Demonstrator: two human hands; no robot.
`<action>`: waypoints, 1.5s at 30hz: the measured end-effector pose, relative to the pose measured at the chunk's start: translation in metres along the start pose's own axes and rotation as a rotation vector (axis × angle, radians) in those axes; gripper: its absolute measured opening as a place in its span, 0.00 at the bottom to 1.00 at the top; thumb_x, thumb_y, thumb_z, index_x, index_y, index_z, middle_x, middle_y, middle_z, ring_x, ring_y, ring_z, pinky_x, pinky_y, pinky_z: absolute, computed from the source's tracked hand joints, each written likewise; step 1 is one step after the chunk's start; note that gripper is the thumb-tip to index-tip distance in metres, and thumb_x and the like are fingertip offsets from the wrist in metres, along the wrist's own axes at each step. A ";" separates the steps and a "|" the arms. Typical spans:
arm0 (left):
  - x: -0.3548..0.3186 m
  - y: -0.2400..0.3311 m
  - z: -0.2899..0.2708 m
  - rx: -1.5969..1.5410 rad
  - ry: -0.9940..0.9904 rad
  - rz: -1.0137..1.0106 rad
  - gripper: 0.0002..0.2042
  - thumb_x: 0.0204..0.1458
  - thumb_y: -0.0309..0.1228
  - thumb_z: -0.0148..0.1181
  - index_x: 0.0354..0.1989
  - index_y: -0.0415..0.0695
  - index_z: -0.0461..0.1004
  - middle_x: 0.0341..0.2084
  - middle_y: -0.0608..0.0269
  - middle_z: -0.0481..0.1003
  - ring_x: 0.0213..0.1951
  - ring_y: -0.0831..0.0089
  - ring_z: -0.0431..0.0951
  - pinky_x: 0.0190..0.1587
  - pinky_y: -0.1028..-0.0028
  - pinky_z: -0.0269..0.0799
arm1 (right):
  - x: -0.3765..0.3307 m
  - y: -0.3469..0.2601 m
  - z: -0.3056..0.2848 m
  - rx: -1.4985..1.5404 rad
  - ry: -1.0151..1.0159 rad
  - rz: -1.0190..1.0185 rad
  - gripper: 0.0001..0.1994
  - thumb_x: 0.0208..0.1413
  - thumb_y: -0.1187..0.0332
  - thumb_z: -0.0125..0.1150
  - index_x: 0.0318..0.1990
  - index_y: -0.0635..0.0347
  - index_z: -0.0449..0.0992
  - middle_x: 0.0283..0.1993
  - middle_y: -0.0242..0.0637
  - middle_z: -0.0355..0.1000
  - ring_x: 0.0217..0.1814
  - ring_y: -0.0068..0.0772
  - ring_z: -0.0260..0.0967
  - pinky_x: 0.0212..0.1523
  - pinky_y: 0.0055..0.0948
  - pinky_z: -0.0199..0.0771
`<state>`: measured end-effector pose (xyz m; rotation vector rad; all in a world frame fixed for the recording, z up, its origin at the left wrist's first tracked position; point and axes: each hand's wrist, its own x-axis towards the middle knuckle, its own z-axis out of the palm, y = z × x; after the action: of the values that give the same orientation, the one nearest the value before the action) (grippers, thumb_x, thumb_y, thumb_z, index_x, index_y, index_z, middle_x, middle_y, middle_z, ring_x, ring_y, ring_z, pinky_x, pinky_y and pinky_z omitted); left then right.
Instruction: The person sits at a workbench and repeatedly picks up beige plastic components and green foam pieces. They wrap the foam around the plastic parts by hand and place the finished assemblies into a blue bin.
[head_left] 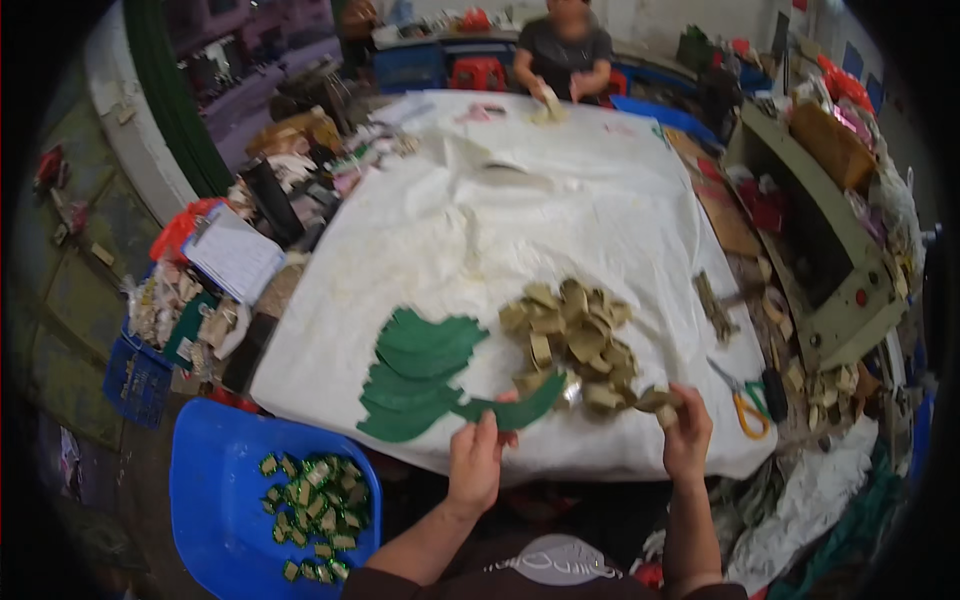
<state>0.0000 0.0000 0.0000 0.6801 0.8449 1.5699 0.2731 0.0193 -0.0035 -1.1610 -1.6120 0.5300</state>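
Observation:
My left hand pinches a curved green strip near the table's front edge. Just left of it, several matching green curved pieces lie overlapped in a fanned stack. My right hand is closed on a khaki curled strip, held slightly right of the heap. That heap of khaki curled pieces lies on the white-covered table between and beyond my hands. Whether the pieces are cloth or leather I cannot make out.
Orange-handled scissors lie at the table's right edge. A blue tub with green-and-tan bundles stands at lower left. A clipboard rests on clutter at the left. Across the table another person works. A grey-green metal housing stands at right.

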 end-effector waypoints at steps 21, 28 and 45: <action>-0.039 0.010 0.018 0.071 -0.140 -0.048 0.17 0.64 0.29 0.38 0.50 0.26 0.66 0.47 0.49 0.72 0.48 0.69 0.73 0.52 0.71 0.69 | 0.000 -0.067 0.091 0.273 -0.056 -0.571 0.23 0.42 0.87 0.54 0.49 0.61 0.70 0.46 0.47 0.70 0.42 0.47 0.70 0.39 0.38 0.72; -0.044 0.011 0.022 0.370 -0.180 0.048 0.18 0.64 0.31 0.38 0.51 0.26 0.66 0.45 0.48 0.73 0.46 0.70 0.74 0.50 0.72 0.69 | -0.003 -0.065 0.089 0.191 -0.025 -0.570 0.23 0.40 0.84 0.57 0.48 0.61 0.70 0.43 0.44 0.70 0.39 0.44 0.69 0.37 0.37 0.69; -0.040 0.015 0.019 0.817 -0.067 0.325 0.10 0.58 0.25 0.49 0.40 0.31 0.75 0.28 0.60 0.76 0.30 0.80 0.71 0.35 0.79 0.66 | 0.000 -0.077 0.064 -0.336 -0.254 -0.485 0.17 0.31 0.72 0.63 0.36 0.52 0.73 0.33 0.30 0.65 0.36 0.35 0.60 0.40 0.41 0.47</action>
<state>0.0135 -0.0377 0.0246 1.5025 1.3904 1.4381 0.1828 -0.0010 0.0348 -0.9113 -2.1795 0.0913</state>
